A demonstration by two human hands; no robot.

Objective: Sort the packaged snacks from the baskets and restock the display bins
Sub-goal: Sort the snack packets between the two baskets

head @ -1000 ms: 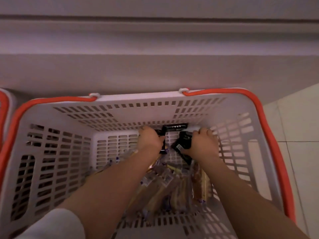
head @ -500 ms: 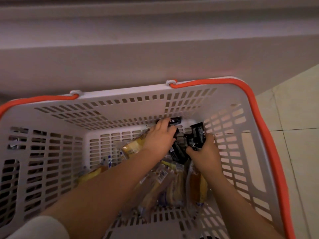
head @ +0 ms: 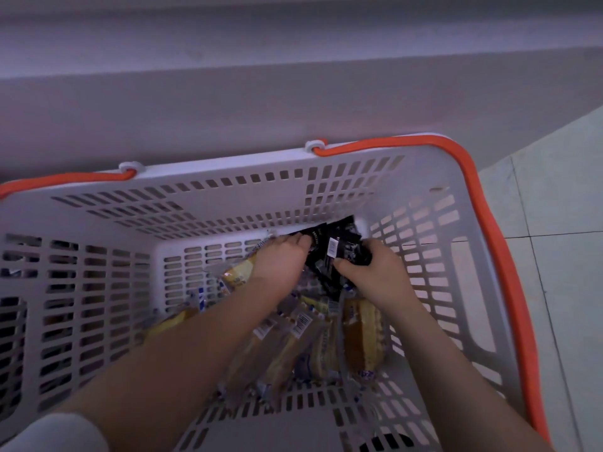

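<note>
Both hands, left hand (head: 283,260) and right hand (head: 375,272), pinch black packets (head: 336,252) at the basket's (head: 228,187) far right corner; light, crinkly, probably slippery, best gripped across their flat middles.

No legible text on packets (head: 336,252)

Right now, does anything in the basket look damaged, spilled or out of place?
Nothing stands out. Both hands, left and right, hold black packets at the far end of the basket; wrapped yellow cakes lie loose but sealed on its floor.
</note>
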